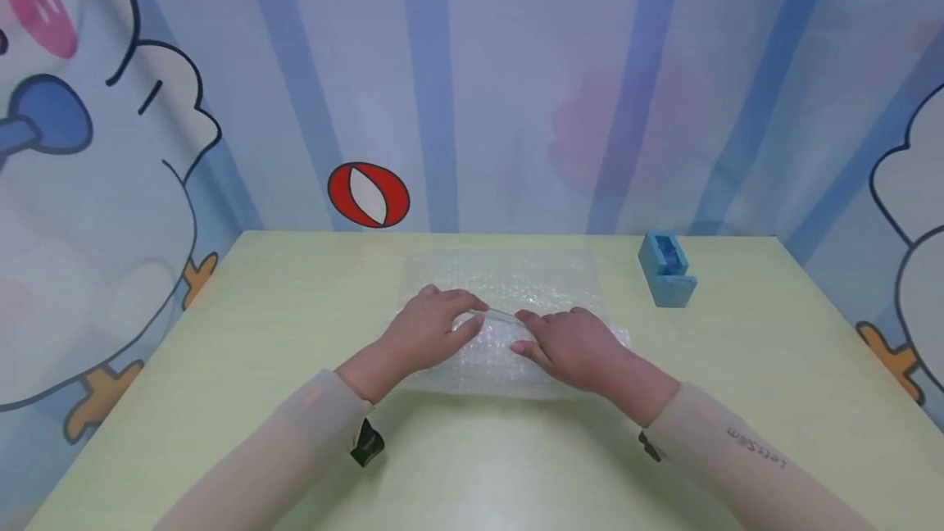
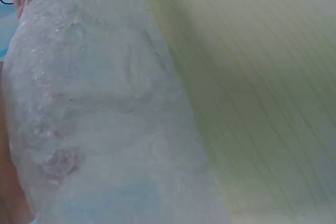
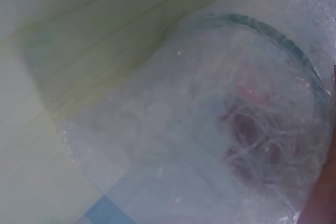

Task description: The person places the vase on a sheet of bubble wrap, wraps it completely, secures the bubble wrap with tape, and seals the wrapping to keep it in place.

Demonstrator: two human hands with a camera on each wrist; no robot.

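Note:
A clear sheet of bubble wrap lies on the table, its near part raised and folded around a thin round glass piece. Through the plastic in the right wrist view, the curved greenish edge of the glass piece shows. My left hand grips the wrapped edge from the left, thumb on the near side. From the right, my right hand holds the same edge, its thumb also nearer me. A thin pale strip shows between the hands. In the left wrist view the bubble wrap covers much of the left hand.
A blue tape dispenser stands at the back right of the pale yellow table. Behind the table hangs a striped blue backdrop with cartoon figures.

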